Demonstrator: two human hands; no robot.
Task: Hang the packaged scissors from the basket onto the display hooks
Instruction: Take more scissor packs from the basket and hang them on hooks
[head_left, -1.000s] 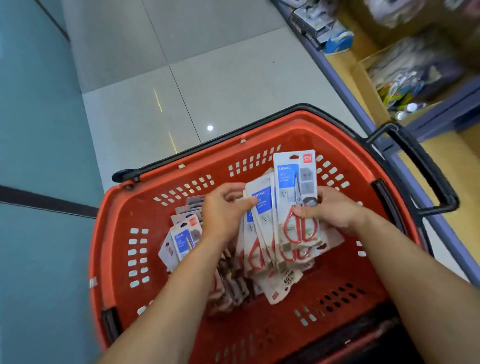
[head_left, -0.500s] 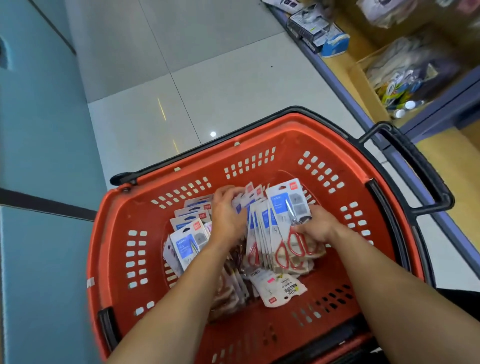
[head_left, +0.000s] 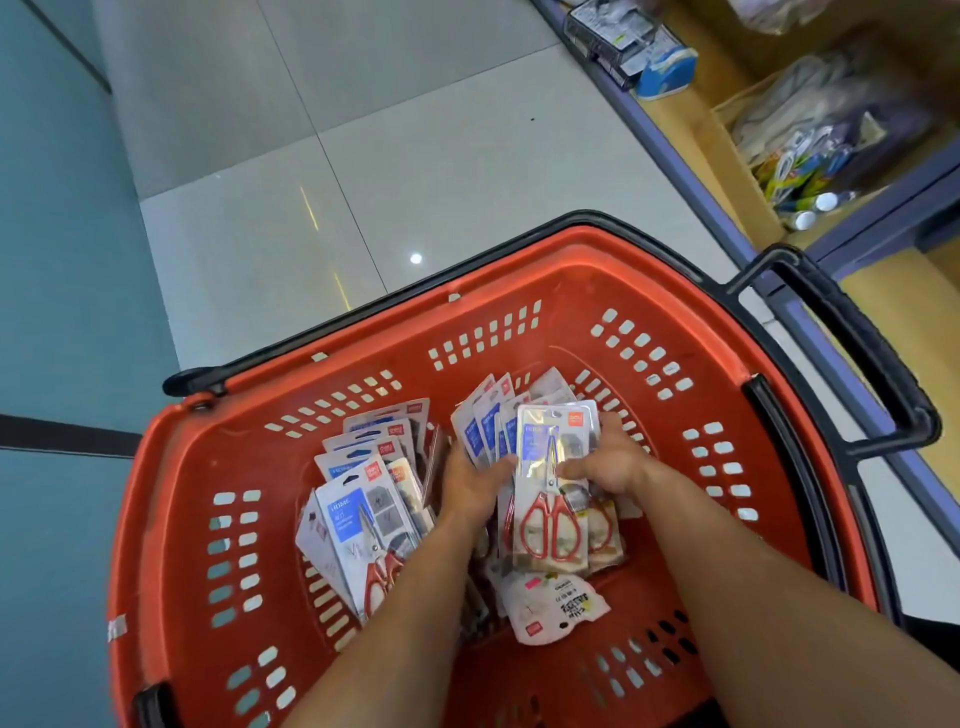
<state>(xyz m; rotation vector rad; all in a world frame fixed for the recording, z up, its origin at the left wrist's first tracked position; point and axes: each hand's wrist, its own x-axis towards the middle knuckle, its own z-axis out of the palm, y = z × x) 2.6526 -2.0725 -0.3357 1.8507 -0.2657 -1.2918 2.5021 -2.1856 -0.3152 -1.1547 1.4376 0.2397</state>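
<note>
Red basket (head_left: 171, 519), packaged scissors (head_left: 553, 493) inside, both hands gripping

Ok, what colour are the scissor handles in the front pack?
Red handles on the packaged scissors, best in the head view.

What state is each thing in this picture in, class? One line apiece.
Basket: part filled with scissors packs.
Held bunch: upright, front pack facing up.
Left-hand grip: curled round held bunch.
Right-hand grip: curled round held bunch.
Loose packs: leaning in basket, not held.
Fallen pack: flat, printed back up.
</note>
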